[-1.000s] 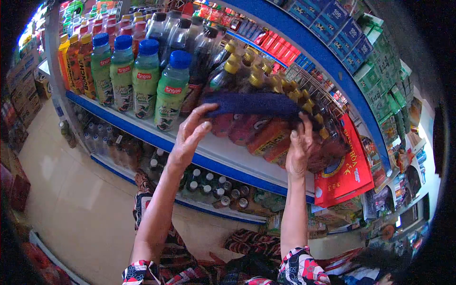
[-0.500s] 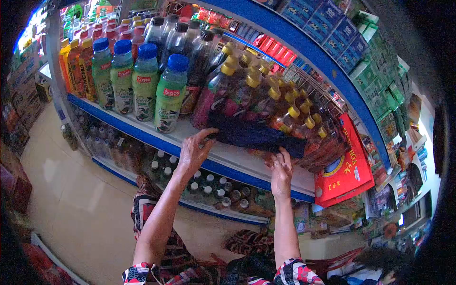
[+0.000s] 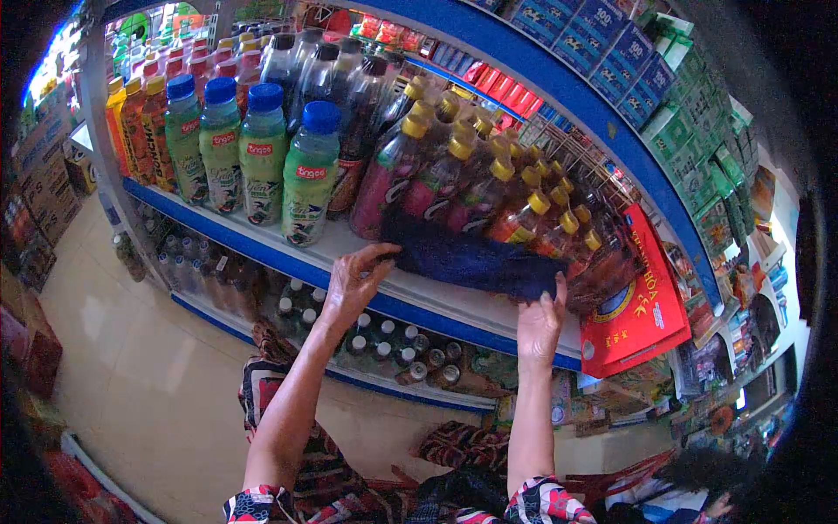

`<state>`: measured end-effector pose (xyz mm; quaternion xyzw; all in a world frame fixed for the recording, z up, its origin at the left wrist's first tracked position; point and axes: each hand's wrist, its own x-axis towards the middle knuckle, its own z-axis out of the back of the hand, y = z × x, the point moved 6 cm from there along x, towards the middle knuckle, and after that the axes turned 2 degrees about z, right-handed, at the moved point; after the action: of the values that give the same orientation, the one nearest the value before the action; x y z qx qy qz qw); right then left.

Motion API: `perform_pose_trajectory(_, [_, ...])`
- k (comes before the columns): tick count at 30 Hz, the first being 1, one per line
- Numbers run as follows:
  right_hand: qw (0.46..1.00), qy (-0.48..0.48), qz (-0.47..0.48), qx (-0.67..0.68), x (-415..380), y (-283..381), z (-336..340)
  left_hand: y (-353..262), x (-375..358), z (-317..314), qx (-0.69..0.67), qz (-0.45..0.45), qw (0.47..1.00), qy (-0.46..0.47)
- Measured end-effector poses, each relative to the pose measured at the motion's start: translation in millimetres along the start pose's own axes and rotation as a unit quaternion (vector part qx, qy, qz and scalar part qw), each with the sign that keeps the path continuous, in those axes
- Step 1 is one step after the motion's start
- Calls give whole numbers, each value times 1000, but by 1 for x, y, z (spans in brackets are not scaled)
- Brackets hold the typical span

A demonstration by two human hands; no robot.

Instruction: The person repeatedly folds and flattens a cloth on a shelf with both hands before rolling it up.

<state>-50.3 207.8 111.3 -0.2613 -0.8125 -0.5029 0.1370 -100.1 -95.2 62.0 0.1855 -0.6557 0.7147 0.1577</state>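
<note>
Pinches the left end of a dark blue cloth (image 3: 476,260) in the left hand (image 3: 358,275) and touches its right end with the right hand (image 3: 540,325), in a grip too hidden to tell; holds it over the white shelf (image 3: 423,290), before yellow-capped bottles (image 3: 434,186).

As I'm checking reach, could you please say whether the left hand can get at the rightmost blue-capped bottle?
Probably yes: the left hand is near that bottle, nothing visible between, though it seems to be pinching the dark cloth.
</note>
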Motion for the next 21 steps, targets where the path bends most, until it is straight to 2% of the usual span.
perform_pose_trajectory(3, [999, -35, 11, -4, 1, 3, 10, 0, -1, -2, -8, -15, 1000, 1])
perform_pose_trajectory(6, [998, -60, 27, -18, 1, 8, 18, 6, -2, -4, -33, 56, 997, 31])
perform_pose_trajectory(9, [995, -59, 38, -73, 2, 6, 33, 10, -4, -3, -46, 84, 995, 30])
perform_pose_trajectory(12, [994, -82, 1, -75, -4, 0, 42, -2, -4, 3, -2, 16, 1000, 3])
perform_pose_trajectory(15, [983, -82, -33, -161, -11, -8, 49, 3, -3, 9, 21, 11, 999, -21])
perform_pose_trajectory(18, [962, -35, -55, -264, -22, -15, 44, 0, -4, 21, 57, 20, 996, -68])
perform_pose_trajectory(19, [950, 4, -40, -308, -26, -15, 37, -1, -4, 24, 89, 9, 993, -82])
perform_pose_trajectory(21, [910, 27, -97, -403, -32, -18, 29, -4, -6, 29, 150, -12, 982, -110])
